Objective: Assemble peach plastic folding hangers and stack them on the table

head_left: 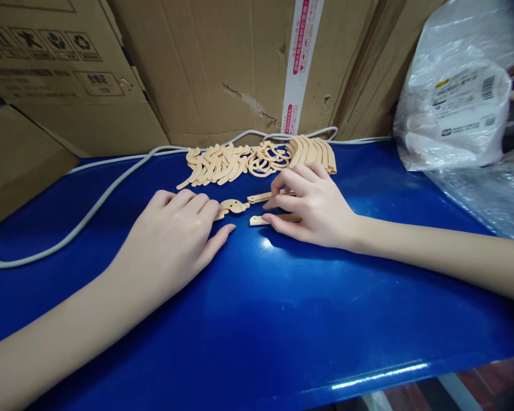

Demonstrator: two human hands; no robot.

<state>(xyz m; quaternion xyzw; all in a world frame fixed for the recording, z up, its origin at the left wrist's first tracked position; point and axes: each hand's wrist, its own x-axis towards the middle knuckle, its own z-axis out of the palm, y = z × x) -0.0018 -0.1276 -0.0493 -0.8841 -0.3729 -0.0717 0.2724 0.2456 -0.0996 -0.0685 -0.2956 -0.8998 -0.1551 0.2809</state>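
Note:
My left hand (177,231) lies low over the blue tabletop, its fingers curled down on a small flat beige piece (234,206) with holes and a rounded end. The thumb sticks out to the side, and part of the piece is hidden beneath the fingers. To the right, my right hand (310,208) is bent over two narrow beige strips. Its fingers are at the upper strip (259,198), while the thumb rests on the lower strip (257,220). The strips' left ends point toward the rounded piece, with a small gap between.
Behind my hands lie curved beige pieces (218,164), ring-shaped ones (265,160) and a stack of bent strips (312,151). A white cable (107,185) crosses the blue table (257,319). Cardboard boxes (223,63) stand behind; plastic-wrapped packaging (458,108) sits at right.

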